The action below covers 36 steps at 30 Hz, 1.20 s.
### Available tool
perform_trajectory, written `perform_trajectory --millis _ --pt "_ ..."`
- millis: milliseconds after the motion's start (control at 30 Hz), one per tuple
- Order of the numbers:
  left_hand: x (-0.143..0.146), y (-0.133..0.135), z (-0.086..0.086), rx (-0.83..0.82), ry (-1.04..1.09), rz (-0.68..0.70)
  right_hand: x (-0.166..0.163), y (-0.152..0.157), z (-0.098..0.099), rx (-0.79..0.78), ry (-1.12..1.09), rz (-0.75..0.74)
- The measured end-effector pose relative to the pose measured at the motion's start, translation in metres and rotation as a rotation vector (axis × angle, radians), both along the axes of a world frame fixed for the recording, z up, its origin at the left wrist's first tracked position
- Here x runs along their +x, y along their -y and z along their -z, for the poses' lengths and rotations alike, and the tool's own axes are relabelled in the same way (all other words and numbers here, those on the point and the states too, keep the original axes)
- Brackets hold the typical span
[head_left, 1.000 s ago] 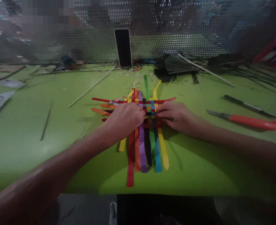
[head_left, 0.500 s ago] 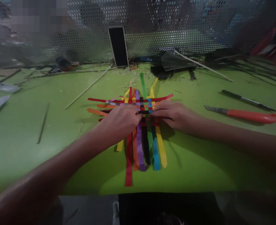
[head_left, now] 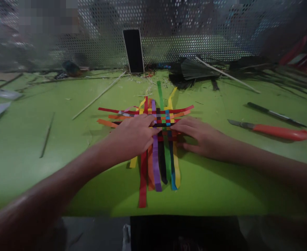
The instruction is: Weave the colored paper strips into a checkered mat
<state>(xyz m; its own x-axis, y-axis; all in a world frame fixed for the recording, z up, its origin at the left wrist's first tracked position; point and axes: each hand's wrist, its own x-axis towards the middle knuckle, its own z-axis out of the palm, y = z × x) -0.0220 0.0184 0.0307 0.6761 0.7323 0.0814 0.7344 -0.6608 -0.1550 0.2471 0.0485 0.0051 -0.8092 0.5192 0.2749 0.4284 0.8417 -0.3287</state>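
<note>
A weave of coloured paper strips (head_left: 162,118) lies on the green table (head_left: 221,181), with red, orange, purple, black, green, blue and yellow ends hanging toward me. My left hand (head_left: 132,136) rests on the left part of the weave, fingers together and pressed flat on the strips. My right hand (head_left: 199,136) lies on the right part, fingers stretched out flat across the strips. The fingertips of both hands nearly meet at the middle of the weave.
An orange-handled knife (head_left: 270,130) and a dark pen-like tool (head_left: 273,113) lie at the right. A phone (head_left: 134,50) leans on the perforated metal screen (head_left: 195,31) at the back. A bundle of dark strips (head_left: 192,71) and thin sticks (head_left: 98,96) lie around.
My right hand has flattened and slid slightly toward me on the weave. The yellow strip end at the right has shifted closer to the blue one. My left hand stays pressed in place.
</note>
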Motion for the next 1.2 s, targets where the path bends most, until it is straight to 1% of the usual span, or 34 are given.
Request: perform_trajectory --millis 67,167,267,500,733,833,967,1033,1100,1200 --pt "0.000 0.000 -0.002 -0.025 0.009 -0.004 -0.001 -0.002 0.001 0.025 -0.016 -0.015" --pt "0.001 0.001 -0.008 -0.084 -0.008 -0.012 -0.005 -0.003 0.002 0.074 -0.031 0.001" --pt "0.006 0.000 -0.011 -0.088 -0.047 -0.019 -0.010 -0.002 0.004 0.121 -0.029 0.014" --pt "0.015 0.000 -0.007 -0.019 -0.106 -0.043 -0.013 -0.004 0.010 0.158 -0.090 0.008" --pt "0.013 -0.001 -0.006 -0.037 -0.065 -0.047 -0.012 -0.004 0.012 0.227 -0.068 -0.003" --pt "0.012 -0.002 -0.002 -0.030 -0.056 -0.058 -0.010 -0.005 0.013 0.204 -0.093 -0.010" --pt "0.011 -0.002 0.000 -0.018 -0.059 -0.060 -0.003 -0.005 0.006 0.181 -0.066 -0.065" --pt "0.010 -0.002 0.000 -0.016 -0.050 -0.057 0.001 -0.001 0.000 0.229 -0.027 -0.094" --pt "0.009 -0.002 0.000 -0.018 -0.030 -0.053 0.002 0.005 -0.005 0.312 -0.007 -0.118" --pt "0.007 -0.001 0.001 -0.006 0.052 -0.002 -0.002 0.014 -0.008 0.383 0.021 -0.150"
